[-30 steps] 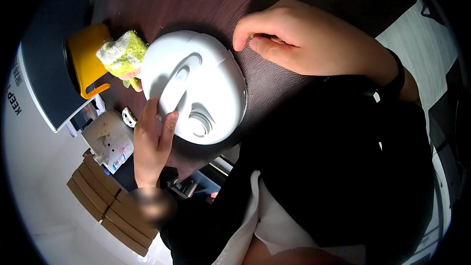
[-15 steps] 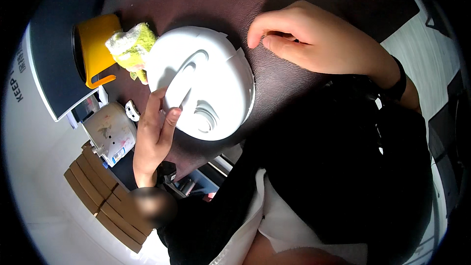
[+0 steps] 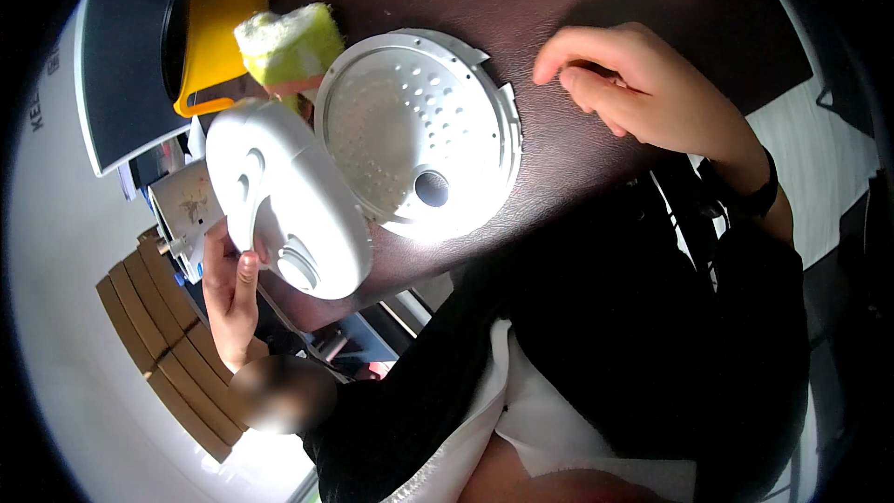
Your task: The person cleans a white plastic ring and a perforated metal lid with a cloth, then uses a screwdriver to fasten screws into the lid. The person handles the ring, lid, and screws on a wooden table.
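My left hand (image 3: 233, 293) grips the handle (image 3: 244, 214) of a white, rounded lid (image 3: 321, 200), thumb against it. The lid is tilted on its side, with a round raised knob (image 3: 298, 265) near its lower end. Beside it on the table is a white round base (image 3: 510, 135). The base's top is a silver plate (image 3: 372, 126) dotted with small pale spots and one larger round hole (image 3: 431, 188). The lid hides part of the base's left rim. My right hand (image 3: 643, 84) hangs over the table right of the base, fingers loosely curled, nothing visible in it.
Behind the lid stand a yellow-green fuzzy toy (image 3: 293, 47) and a yellow container with a handle (image 3: 223, 37). A dark screen (image 3: 126, 84) rises at the left, above a pale box (image 3: 182, 200). Stacked brown cartons (image 3: 168, 345) lie lower left. The tabletop (image 3: 559, 168) is dark brown.
My left hand has lifted the lid off the base and moved it left, tilting it and baring the silver plate. The whole scene has shifted slightly; my right hand keeps its pose.
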Demonstrator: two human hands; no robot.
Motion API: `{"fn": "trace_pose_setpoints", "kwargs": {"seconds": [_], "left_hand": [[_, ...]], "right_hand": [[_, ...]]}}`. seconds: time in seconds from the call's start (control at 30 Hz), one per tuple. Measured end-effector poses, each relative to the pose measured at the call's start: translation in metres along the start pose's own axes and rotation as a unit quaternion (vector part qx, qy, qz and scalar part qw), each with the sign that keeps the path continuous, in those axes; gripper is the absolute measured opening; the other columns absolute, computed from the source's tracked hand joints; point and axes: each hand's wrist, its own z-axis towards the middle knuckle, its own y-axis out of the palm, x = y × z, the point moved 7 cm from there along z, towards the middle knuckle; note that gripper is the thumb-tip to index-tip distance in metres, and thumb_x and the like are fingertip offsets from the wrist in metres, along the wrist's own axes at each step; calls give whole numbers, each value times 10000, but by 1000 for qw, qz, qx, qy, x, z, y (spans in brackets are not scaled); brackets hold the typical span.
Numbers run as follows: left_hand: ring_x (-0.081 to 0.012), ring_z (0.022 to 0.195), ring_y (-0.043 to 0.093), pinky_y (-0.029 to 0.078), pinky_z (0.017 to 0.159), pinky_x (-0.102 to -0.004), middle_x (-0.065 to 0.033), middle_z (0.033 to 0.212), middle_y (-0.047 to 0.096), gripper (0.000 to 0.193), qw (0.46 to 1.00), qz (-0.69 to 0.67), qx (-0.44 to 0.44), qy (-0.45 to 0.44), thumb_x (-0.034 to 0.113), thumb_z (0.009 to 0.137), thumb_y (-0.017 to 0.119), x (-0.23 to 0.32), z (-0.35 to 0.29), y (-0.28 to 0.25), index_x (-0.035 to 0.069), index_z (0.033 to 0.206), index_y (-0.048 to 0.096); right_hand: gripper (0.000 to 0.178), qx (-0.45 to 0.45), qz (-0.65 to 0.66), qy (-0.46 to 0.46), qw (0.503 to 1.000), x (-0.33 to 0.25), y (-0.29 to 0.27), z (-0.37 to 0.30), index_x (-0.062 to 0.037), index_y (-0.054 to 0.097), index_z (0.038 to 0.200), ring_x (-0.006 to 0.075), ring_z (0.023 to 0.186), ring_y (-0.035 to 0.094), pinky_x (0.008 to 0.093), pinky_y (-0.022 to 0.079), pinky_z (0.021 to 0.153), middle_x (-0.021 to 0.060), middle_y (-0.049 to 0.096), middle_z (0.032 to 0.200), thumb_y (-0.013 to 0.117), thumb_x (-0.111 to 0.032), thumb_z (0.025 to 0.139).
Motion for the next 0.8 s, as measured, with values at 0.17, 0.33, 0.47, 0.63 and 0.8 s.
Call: {"fn": "trace_pose_setpoints", "kwargs": {"seconds": [0.17, 0.33, 0.47, 0.63, 0.8], "left_hand": [[-98, 777, 447, 375, 737, -231, -20, 809, 494, 405, 991, -78, 22, -103, 281, 965, 545, -67, -50, -10, -35, 1205, 464], [-88, 766, 458, 381, 684, -219, -14, 830, 482, 330, 980, -108, 45, -158, 153, 970, 537, -134, -92, -6, -49, 1220, 462], [-84, 760, 457, 378, 679, -214, -9, 820, 488, 338, 973, -119, 48, -193, 150, 965, 545, -172, -111, 0, -55, 1222, 468], [-92, 788, 473, 399, 715, -226, -14, 860, 519, 343, 972, -117, 80, -186, 146, 945, 569, -208, -123, 0, -46, 1219, 491], [-121, 901, 494, 424, 804, -251, -69, 1013, 567, 396, 977, -93, 101, -162, 179, 940, 583, -214, -108, -4, -33, 1262, 496]], "right_hand": [[159, -33, 14, 24, 999, 0, 6, 5, -37, 630, 993, 88, 593, 559, 228, 428, 536, 36, 621, 742, 514, -132, 942], [163, -62, 16, 98, 993, 2, 14, 13, -54, 623, 1016, 44, 502, 506, 195, 385, 452, 2, 572, 691, 504, -141, 948], [190, -109, -13, 196, 974, -4, 20, 22, -50, 628, 995, 48, 492, 503, 198, 393, 442, 5, 560, 670, 492, -177, 957], [165, -115, -83, 146, 979, -20, 24, 50, -32, 602, 941, 33, 458, 469, 177, 353, 398, -8, 496, 627, 490, -152, 957], [267, -115, -158, 125, 973, -45, 22, 89, -59, 617, 902, 56, 471, 514, 191, 388, 409, -5, 520, 620, 515, -300, 954]]}}
